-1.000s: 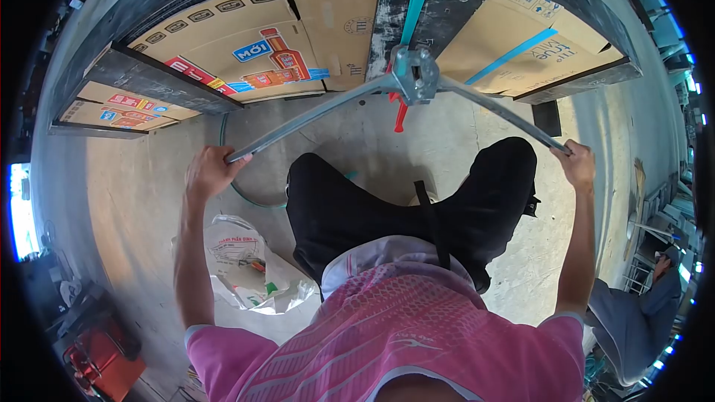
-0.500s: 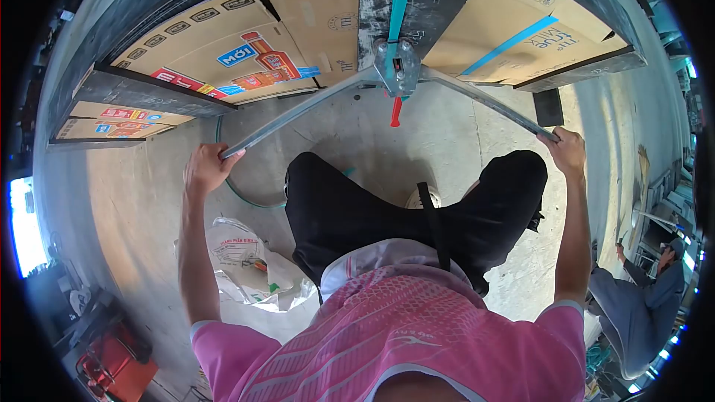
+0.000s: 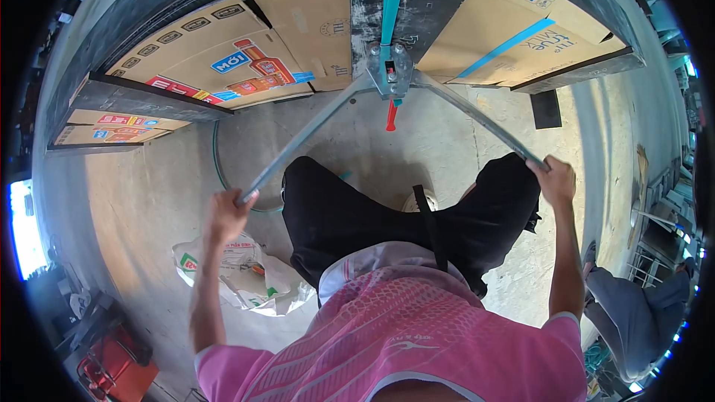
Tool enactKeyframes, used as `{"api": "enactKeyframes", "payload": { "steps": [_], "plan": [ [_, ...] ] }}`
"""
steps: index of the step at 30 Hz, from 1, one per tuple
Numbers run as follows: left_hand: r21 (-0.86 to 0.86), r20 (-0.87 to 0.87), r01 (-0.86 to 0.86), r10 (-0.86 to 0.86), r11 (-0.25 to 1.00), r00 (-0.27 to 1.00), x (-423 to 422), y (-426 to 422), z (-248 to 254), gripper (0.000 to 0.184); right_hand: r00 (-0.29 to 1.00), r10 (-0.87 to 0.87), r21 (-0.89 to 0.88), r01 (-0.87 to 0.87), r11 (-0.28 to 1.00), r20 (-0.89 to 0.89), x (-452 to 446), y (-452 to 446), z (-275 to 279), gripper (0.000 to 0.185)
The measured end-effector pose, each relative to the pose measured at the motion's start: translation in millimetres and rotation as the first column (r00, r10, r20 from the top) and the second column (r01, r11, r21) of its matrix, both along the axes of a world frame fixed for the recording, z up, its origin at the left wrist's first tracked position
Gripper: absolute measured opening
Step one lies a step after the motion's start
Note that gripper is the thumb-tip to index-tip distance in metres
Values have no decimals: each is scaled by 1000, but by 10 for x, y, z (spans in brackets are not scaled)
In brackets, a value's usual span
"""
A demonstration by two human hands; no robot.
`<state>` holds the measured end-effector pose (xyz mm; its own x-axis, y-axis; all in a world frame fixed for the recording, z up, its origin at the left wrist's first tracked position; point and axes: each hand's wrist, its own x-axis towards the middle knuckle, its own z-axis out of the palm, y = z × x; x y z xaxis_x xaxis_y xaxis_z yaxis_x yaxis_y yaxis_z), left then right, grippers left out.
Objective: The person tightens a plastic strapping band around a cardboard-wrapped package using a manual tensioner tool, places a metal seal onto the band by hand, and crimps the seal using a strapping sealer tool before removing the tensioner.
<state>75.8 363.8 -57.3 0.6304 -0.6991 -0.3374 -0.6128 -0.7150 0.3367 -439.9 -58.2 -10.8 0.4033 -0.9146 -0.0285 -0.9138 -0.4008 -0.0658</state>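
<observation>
A long-handled strapping sealer [image 3: 402, 83] has its metal head at the teal strap [image 3: 395, 7], against the black board [image 3: 447, 7]. My left hand [image 3: 229, 216] is closed round the end of its left handle. The right handle's end is in the grip of my right hand [image 3: 557, 179]. Both handles spread wide apart from the head, the left one angled lower. Below the head sticks out a small red piece [image 3: 391, 115]; what it belongs to is partly hidden.
Flattened cardboard boxes [image 3: 298, 22] are stacked between black boards ahead. A white sack [image 3: 257, 283] lies on the floor at my left. Teal strap [image 3: 216, 152] loops over the floor. A red machine [image 3: 119, 365] stands lower left. Another person [image 3: 633, 313] is at the right.
My left hand has come down and inward with the left handle. My right hand has moved slightly down and inward with the right one. The person at the right has shifted.
</observation>
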Motion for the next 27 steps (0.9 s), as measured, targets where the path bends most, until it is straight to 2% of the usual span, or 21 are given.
{"api": "enactKeyframes", "payload": {
  "steps": [1,4,6,7,9,12,14,15,17,18,19,20,21,22,23,24,26,27],
  "plan": [
    [6,-44,-78,78,997,996,-245,-87,242,49,1000,1,0,-1,1000,2,4,113,47,59],
    [58,-62,-108,112,992,992,-377,-171,596,47,996,-81,62,79,995,32,47,350,160,58],
    [-4,-101,-84,83,996,991,-514,-37,428,48,992,-119,128,111,985,52,48,476,175,58],
    [-13,-105,-122,120,992,987,-692,16,340,51,995,-91,71,89,993,28,37,594,112,58],
    [-31,-97,-158,154,987,983,-943,23,280,53,984,-176,138,178,974,-27,101,745,143,62],
    [7,-177,-223,221,975,959,-1387,-21,228,58,973,-230,154,230,961,-18,184,1029,100,62],
    [61,-349,-291,293,955,890,-1688,-63,202,64,968,-249,194,250,948,-30,193,1145,160,62],
    [50,-343,-290,289,956,894,-1668,-28,136,64,976,-220,188,216,958,-2,183,1116,168,63],
    [122,-627,-237,260,964,734,-1487,88,14,60,977,-210,184,201,962,35,118,1050,167,65],
    [122,-623,-222,249,967,742,-1395,112,76,60,991,-102,298,71,952,91,20,978,159,63],
    [137,-854,-247,241,959,462,-1306,105,180,55,987,7,396,-70,915,158,-77,883,170,61],
    [154,-973,-271,193,950,124,-1230,81,272,51,974,-53,663,-112,740,222,-128,735,253,52],
    [170,-982,-342,132,924,-132,-1202,85,333,47,950,-231,880,-79,468,208,-83,659,458,49],
    [157,-985,-346,121,925,-125,-1184,114,338,47,913,-386,987,-87,137,135,-37,582,625,46],
    [116,-980,-385,43,916,-192,-1147,135,324,48,945,-310,995,-99,20,100,-25,504,616,52],
    [81,-965,-427,-36,901,-258,-1133,155,311,49,946,-305,994,-105,31,109,-54,493,520,52],
    [86,-954,-457,-59,885,-295,-1171,129,302,52,839,-536,940,-252,-231,93,-86,474,310,59],
    [28,-994,-437,-21,899,-107,-1221,76,317,52,837,-540,968,-203,-149,92,-46,557,346,63]
  ]
}}
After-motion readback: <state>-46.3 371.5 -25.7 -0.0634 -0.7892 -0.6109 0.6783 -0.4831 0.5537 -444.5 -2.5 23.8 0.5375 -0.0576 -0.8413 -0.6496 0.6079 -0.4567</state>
